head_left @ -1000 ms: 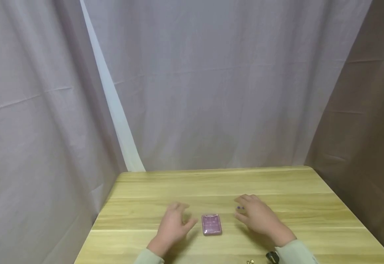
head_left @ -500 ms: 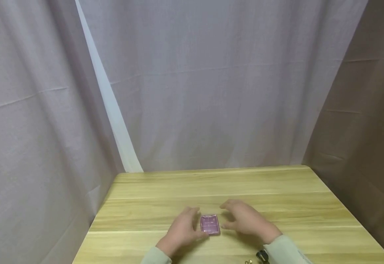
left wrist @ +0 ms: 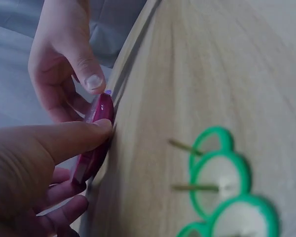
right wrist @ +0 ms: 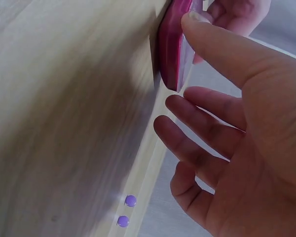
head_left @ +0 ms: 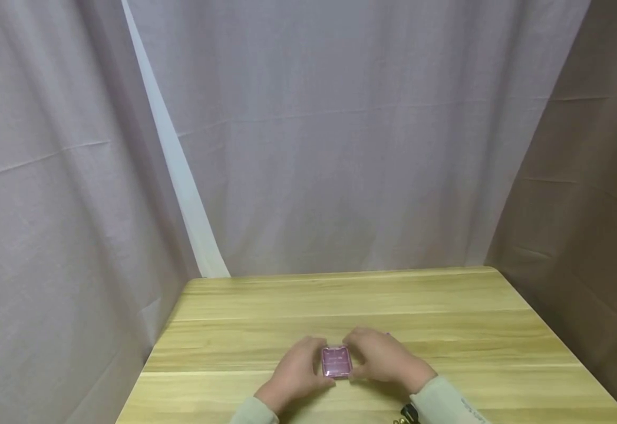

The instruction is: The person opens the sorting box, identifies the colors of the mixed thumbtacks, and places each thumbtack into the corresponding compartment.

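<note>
A small flat pink box with a clear lid and dividing lines under it lies in front of me between both hands. My left hand grips its left side, the thumb on the near edge and fingers at the far edge. In the left wrist view that thumb presses the rim of the box. My right hand is at the opposite side. Its thumb tip touches the box in the right wrist view, while the other fingers are loosely bent and spread close by.
Two round purple pieces lie on the wooden table beyond the right hand. Several green-rimmed pale discs with thin brass-coloured stems lie nearer me. Small gold pieces show by the right sleeve. Grey curtains surround the table.
Both hands have moved inward from either side to the pink box. The left thumb and fingers have taken hold of it, and the right thumb has reached its edge.
</note>
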The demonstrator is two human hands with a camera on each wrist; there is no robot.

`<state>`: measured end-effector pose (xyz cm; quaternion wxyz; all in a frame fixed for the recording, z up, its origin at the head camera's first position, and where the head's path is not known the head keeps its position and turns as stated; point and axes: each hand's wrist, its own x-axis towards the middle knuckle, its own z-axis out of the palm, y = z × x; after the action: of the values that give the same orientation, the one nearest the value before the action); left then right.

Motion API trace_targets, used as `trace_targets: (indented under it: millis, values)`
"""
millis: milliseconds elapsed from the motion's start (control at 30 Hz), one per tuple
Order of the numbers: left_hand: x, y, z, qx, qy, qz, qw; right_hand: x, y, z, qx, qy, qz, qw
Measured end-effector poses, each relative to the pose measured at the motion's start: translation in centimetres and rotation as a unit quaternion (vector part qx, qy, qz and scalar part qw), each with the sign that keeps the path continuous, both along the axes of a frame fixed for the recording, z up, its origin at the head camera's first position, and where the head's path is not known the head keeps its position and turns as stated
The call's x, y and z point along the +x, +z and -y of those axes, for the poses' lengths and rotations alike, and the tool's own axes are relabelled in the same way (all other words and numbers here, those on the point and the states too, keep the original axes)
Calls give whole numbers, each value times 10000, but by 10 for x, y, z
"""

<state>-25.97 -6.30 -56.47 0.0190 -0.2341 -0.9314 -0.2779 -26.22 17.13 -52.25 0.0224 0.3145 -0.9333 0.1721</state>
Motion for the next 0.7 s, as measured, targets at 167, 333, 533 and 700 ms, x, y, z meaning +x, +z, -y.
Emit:
trace_targets:
  millis: [167,333,533,700]
  values:
    - [-1,-3,-1,-87,40,-107,9999,-2,-3,0,-8,37,-19,10000]
    - [-2,-5,-1,-81,64,-99,9999,-3,-4,1,28,18,-46,10000]
    - [-3,-10,-1,-108,61,-133,9998,-3,-7,-1,27,42,-229,9997]
    - [-3,-9,0,-116,78,-144,9998,-4,-7,0,61,120,-231,9996]
